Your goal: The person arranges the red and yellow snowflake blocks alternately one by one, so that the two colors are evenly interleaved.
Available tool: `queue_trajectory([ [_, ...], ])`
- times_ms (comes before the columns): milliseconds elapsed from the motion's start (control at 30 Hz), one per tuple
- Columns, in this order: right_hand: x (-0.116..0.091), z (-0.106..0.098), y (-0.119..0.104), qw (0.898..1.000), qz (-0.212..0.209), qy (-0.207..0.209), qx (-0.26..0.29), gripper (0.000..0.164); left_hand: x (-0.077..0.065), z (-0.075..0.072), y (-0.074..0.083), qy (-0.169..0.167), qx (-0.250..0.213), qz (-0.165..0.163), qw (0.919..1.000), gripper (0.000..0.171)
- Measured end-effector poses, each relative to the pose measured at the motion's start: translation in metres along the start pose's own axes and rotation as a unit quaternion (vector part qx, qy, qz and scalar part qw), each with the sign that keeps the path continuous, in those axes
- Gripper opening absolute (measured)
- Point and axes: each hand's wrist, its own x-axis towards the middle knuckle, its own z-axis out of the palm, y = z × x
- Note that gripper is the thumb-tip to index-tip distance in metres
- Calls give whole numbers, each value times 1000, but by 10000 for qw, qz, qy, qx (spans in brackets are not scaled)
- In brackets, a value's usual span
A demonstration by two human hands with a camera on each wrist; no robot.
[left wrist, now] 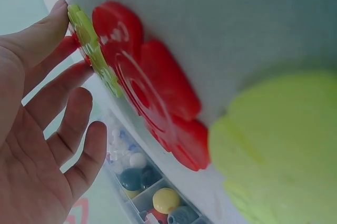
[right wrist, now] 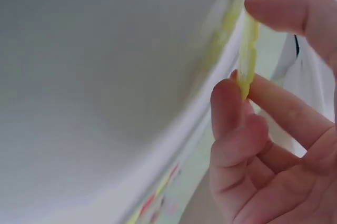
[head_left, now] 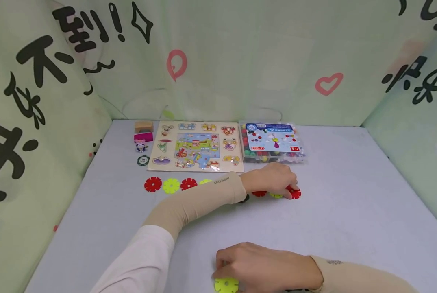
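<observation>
A row of flat, notched flower-shaped discs lies on the table, with a red disc (head_left: 153, 184) and a yellow-green disc (head_left: 171, 186) at its left end; the left sleeve hides the middle. At the right end my left hand (head_left: 273, 179) pinches a red disc (head_left: 296, 194) by its edge, beside a yellow-green disc (left wrist: 95, 50) and another red disc (left wrist: 152, 84). Close to the front, my right hand (head_left: 266, 266) holds a yellow-green disc (head_left: 226, 285) between thumb and fingers. In the right wrist view this disc (right wrist: 247, 50) stands edge-on, just off the white surface.
Behind the row lie a wooden picture puzzle board (head_left: 196, 146) and a clear compartment box (head_left: 273, 142) of coloured beads. Left of the board are a wooden block (head_left: 143, 127), a magenta block (head_left: 143, 137), a small figurine (head_left: 141, 145) and a dark round chip (head_left: 143, 160). Printed curtains surround the table.
</observation>
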Motion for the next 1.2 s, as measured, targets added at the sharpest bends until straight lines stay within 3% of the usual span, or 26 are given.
queue_trajectory([
  [167,-39,-21,22,9923,1105,403,378,39,0,1,1,79,41,22,10000,48],
  [333,-102,-46,66,9684,2293,780,588,38,2,0,0,165,150,-74,9997,45],
  [433,-141,-56,96,9533,2819,847,675,36,2,0,0,127,159,-95,9997,46],
  [567,-177,-60,129,9407,3128,1082,742,37,1,-1,0,8,187,-50,9998,48],
  [833,-192,-58,159,9160,3794,1259,339,47,0,-2,2,-61,209,23,9998,48],
  [1067,-192,-55,157,9040,4070,1303,89,48,0,-2,3,-12,87,-11,10000,49],
  [1200,-191,-54,157,9046,4044,1342,123,50,-1,-1,2,16,24,5,10000,50],
])
